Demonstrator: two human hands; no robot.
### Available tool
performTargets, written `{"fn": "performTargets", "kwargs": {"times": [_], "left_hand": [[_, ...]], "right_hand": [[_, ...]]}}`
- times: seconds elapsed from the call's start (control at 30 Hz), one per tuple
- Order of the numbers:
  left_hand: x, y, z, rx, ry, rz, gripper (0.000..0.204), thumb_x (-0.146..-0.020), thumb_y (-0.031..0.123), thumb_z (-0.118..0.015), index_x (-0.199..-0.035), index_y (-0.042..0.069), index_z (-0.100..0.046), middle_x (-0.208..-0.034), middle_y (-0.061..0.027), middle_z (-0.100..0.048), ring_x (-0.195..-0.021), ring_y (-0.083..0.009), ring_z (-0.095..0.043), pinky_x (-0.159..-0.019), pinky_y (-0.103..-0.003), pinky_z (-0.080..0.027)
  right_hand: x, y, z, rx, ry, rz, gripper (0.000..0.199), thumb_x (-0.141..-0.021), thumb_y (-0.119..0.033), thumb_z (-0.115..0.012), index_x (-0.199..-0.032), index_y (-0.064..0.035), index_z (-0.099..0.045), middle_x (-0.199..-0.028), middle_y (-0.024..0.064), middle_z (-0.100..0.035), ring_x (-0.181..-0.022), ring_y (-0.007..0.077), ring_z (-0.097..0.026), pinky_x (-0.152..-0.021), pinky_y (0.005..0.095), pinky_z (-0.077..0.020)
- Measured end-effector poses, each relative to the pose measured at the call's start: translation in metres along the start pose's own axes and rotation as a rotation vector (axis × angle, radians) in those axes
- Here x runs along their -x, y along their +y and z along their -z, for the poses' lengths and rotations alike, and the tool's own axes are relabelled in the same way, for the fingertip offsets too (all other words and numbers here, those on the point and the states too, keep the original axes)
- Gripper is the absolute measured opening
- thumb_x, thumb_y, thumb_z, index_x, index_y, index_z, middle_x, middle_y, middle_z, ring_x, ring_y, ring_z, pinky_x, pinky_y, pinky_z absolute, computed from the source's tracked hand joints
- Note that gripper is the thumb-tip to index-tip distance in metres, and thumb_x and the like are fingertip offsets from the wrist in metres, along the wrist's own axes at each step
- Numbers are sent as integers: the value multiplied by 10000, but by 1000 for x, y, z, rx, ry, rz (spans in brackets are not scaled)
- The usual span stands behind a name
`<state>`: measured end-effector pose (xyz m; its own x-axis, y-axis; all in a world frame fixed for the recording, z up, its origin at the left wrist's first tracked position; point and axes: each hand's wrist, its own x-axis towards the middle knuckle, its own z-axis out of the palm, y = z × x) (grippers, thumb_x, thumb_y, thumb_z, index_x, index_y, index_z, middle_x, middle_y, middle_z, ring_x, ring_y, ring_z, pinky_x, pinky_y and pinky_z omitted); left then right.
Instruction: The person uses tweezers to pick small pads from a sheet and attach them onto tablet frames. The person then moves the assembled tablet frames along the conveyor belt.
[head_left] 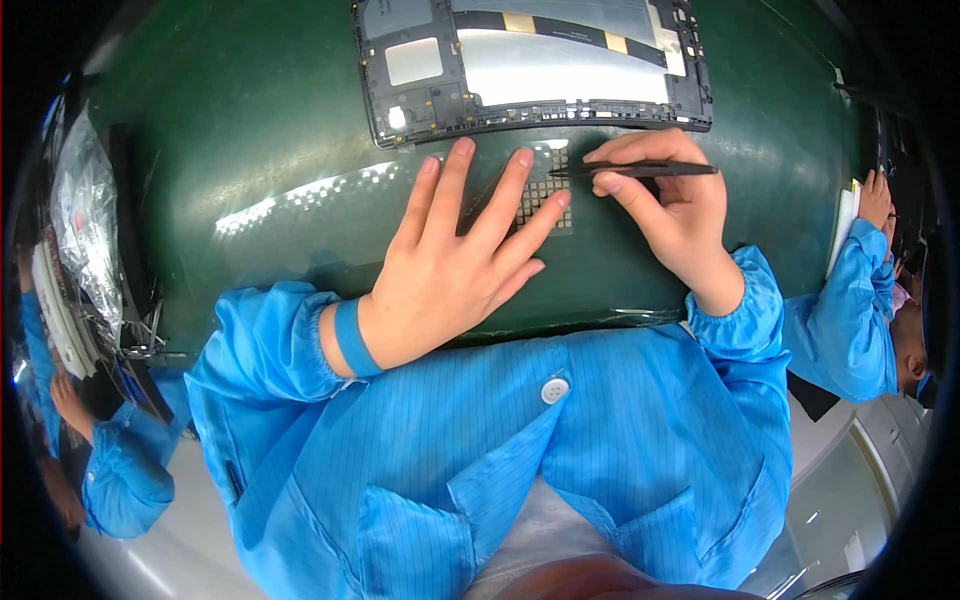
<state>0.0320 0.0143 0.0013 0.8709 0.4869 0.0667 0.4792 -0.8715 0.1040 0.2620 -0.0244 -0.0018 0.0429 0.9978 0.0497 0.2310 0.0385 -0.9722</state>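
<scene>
My left hand lies with its fingers spread over a clear sheet on the green mat, a blue band round its wrist. Small square pieces in rows show on the sheet, partly covered by my left fingers. My right hand pinches a pair of black tweezers. The tweezers point left, and their tips are over the upper rows of squares; whether they grip one is too small to tell. Just beyond both hands lies a black tablet frame with a silvery plate and a dark flex strip.
Clear plastic bags lie at the far left beside dark trays. A person in a blue sleeve sits at the right, another with a blue sleeve at the left. The green mat spreads under everything.
</scene>
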Motion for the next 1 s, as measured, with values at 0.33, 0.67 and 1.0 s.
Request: {"fn": "performTargets", "kwargs": {"times": [0.33, 0.67, 1.0], "left_hand": [[-2, -1, 0, -16, 22, 10, 651, -776, 437, -667, -1380, 298, -470, -1462, -91, -382, -1258, -438, -401, -1036, -507, -380], [2, -1, -3, 27, 73, -16, 671, -760, 473, -652, -1370, 248, -489, -1440, -125, -411, -1233, -441, -434, -1022, -513, -380], [-1, -9, 0, 54, 58, -22, 686, -789, 511, -618, -1362, 153, -499, -1422, -81, -432, -1224, -389, -418, -960, -475, -421]], "right_hand": [[0, -2, 1, -239, 75, 89, 176, -846, 84, -627, -1004, 65, -550, -980, 195, -663, -811, 180, -659, -714, 267, -553], [-141, -30, -5, -276, 43, 10, 126, -860, 48, -622, -970, 18, -568, -867, 86, -643, -744, 140, -639, -671, 241, -537], [-188, 1, -4, -176, -5, 32, 146, -915, -26, -597, -1050, 18, -563, -910, 86, -636, -776, 118, -627, -675, 248, -548]]}}
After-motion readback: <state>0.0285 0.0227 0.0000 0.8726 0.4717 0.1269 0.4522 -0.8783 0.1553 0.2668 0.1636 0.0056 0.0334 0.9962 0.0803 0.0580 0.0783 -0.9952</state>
